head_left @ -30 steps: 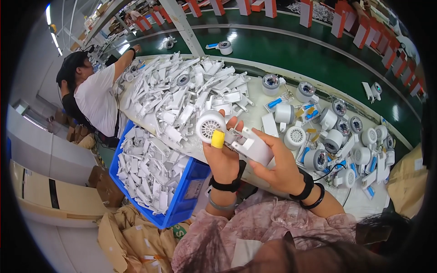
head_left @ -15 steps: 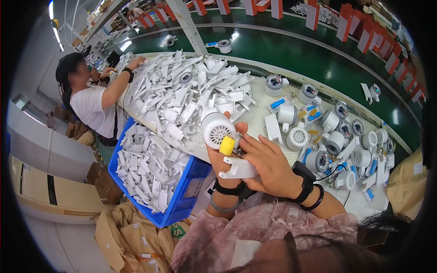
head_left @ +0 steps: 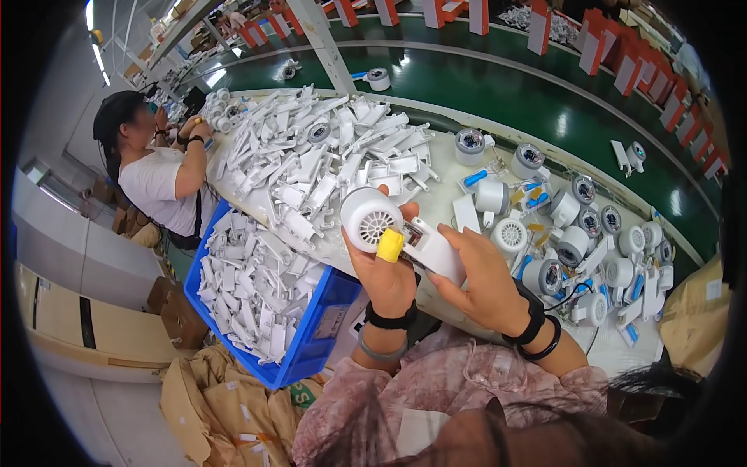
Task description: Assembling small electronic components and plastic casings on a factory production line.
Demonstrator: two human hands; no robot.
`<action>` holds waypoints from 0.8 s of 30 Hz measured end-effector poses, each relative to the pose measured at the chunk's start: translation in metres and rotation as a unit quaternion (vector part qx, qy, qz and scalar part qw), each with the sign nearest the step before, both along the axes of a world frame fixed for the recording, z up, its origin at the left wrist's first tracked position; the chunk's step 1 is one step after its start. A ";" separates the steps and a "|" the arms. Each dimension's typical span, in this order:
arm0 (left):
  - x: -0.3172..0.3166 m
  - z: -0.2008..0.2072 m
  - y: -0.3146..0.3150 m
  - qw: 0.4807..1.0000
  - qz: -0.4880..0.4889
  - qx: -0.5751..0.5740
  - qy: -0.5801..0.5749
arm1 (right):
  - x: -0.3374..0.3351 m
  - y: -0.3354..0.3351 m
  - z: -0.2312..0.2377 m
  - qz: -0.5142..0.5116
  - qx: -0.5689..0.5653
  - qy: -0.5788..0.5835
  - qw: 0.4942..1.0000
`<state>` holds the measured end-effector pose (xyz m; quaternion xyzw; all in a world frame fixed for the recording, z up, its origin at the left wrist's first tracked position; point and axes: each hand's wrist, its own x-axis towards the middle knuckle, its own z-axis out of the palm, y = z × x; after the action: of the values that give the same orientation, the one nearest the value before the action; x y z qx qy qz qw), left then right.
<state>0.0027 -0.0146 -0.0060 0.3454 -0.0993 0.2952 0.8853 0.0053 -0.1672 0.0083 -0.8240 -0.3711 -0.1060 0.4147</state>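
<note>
My left hand (head_left: 389, 284) is closed around a small white fan head (head_left: 372, 219) with a round slotted grille turned up toward me. A yellow wrap (head_left: 390, 245) covers the tip of my left thumb, which presses beside the grille. My right hand (head_left: 486, 284) grips a long white plastic handle cover (head_left: 436, 253) between thumb and fingers. The cover's far end meets the fan's neck, where some dark inner parts show. Whether the cover is seated there, I cannot tell. Both hands are over the table's front edge.
A heap of white plastic shells (head_left: 311, 156) covers the table's left. Several fan bodies with blue batteries (head_left: 572, 241) crowd the right. A blue crate (head_left: 292, 366) of shells stands front left. Beyond runs a green conveyor (head_left: 498, 86). A co-worker (head_left: 159, 175) works at far left.
The white cover has been turned and brought up against the fan's neck, and my right hand has shifted to its outer end. The fan head has tilted slightly. The co-worker's arms have drawn back.
</note>
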 end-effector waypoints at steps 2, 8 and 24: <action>-0.001 0.000 -0.001 1.000 0.010 0.004 0.014 | 0.000 0.003 -0.003 0.001 -0.002 0.005 1.000; 0.000 0.003 -0.006 0.998 0.032 0.014 0.045 | -0.001 0.006 -0.009 -0.003 -0.004 -0.014 1.000; -0.001 0.001 -0.003 1.000 0.006 0.008 0.011 | -0.001 -0.003 0.013 0.029 0.033 0.156 0.987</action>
<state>0.0012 -0.0171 -0.0052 0.3565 -0.0903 0.2958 0.8816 0.0042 -0.1703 0.0213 -0.8050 -0.3220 0.0242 0.4977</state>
